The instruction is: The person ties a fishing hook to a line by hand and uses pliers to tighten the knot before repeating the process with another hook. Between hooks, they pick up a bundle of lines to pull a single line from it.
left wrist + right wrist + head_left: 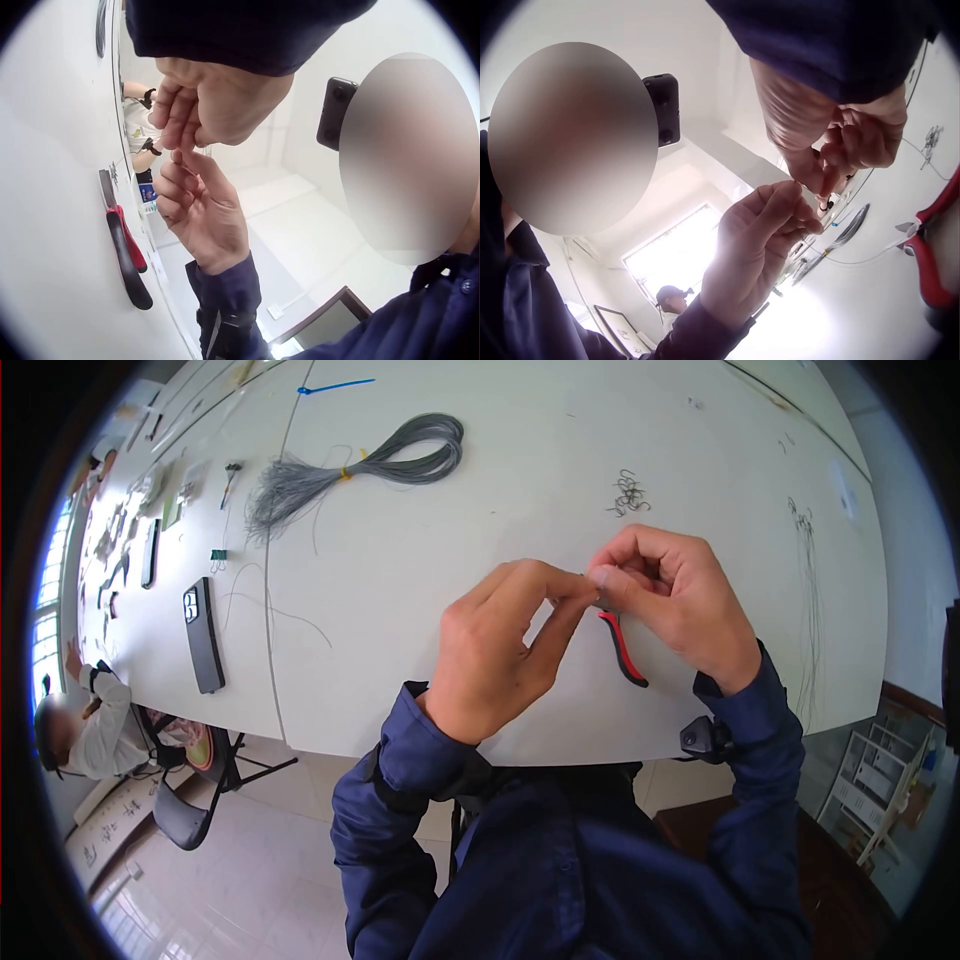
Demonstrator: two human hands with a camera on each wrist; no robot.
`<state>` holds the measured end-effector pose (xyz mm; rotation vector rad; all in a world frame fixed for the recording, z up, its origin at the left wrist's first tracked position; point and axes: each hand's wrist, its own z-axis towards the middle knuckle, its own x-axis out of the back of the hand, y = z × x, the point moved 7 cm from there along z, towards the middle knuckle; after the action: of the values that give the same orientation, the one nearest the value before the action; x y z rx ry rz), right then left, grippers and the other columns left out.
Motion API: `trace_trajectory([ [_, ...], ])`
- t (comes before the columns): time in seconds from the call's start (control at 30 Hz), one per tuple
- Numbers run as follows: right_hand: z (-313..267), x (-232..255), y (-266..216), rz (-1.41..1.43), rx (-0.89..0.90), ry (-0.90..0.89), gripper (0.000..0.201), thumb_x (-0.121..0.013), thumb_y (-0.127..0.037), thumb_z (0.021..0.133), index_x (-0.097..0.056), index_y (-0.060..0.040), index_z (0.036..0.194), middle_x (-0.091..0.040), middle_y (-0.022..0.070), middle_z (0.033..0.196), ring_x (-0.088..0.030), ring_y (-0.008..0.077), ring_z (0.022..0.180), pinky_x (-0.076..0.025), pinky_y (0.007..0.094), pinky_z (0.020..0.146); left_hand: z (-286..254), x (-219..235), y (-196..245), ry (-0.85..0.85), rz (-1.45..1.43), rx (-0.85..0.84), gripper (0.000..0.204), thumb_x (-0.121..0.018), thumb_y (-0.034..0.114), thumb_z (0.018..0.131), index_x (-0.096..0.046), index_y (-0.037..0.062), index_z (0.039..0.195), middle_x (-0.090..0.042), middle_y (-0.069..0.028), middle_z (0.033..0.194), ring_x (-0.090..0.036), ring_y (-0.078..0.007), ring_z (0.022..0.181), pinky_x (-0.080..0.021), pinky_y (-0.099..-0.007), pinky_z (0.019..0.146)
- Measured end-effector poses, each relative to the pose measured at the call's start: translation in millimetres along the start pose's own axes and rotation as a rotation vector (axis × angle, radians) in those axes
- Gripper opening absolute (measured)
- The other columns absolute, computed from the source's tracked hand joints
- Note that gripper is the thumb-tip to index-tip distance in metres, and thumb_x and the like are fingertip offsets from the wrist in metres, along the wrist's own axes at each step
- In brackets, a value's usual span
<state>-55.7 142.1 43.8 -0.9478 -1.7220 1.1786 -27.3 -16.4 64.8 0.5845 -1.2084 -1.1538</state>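
Observation:
My left hand (505, 645) and right hand (690, 605) meet fingertip to fingertip above the front part of the white table. Both pinch at a thin wire between thumb and fingers; its held part is mostly hidden by the fingertips. In the right wrist view, a strand of the wire (855, 263) curves away from the left hand (746, 259) over the tabletop. Red-and-black pliers (625, 652) lie on the table just below the hands, their metal nose partly covered in the head view. The left wrist view shows the pliers (129, 255) lying untouched beside both hands.
A small heap of bent wire hooks (628, 492) lies beyond the right hand. Long loose wires (810, 590) lie at the right. Farther left are a tied wire bundle (415, 452), a blue cable tie (338, 386) and a phone (203, 638). Another person sits at the far left.

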Motion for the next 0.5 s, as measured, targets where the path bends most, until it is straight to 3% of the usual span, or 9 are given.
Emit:
trace_trajectory([
  [0.17,-12,-8,0,-0.031,-0.139,-0.048,0.018,-0.066,-0.015,0.095,-0.067,0.0016,0.1,-0.039,-0.0077,0.059,-0.035,0.0022,0.055,-0.031,0.0232,0.053,3,3,-2,0.087,-0.016,0.001,0.011,-0.075,-0.005,0.083,-0.068,-0.0012,0.091,-0.074,-0.0078,0.086,-0.069,-0.0135,0.077,-0.054,-0.026,0.073],
  [0.37,-23,-14,-7,0.135,-0.037,0.106,0.022,-0.064,-0.017,0.097,-0.064,0.0005,0.109,-0.042,-0.0085,0.053,-0.031,0.0013,0.051,-0.025,0.0238,0.051,5,5,-10,0.169,-0.019,-0.022,0.016,-0.075,-0.003,0.081,-0.066,0.0025,0.093,-0.072,-0.0067,0.084,-0.072,-0.0163,0.076,-0.055,-0.0269,0.067],
  [0.5,-16,-11,-7,0.166,-0.051,0.17,0.022,-0.063,-0.02,0.099,-0.065,0.0009,0.105,-0.044,-0.0084,0.052,-0.031,0.0002,0.051,-0.025,0.0234,0.051,5,2,-5,0.148,0.007,-0.026,0.016,-0.076,-0.002,0.081,-0.067,0.0019,0.094,-0.072,-0.0076,0.085,-0.072,-0.0173,0.075,-0.055,-0.0277,0.066],
])
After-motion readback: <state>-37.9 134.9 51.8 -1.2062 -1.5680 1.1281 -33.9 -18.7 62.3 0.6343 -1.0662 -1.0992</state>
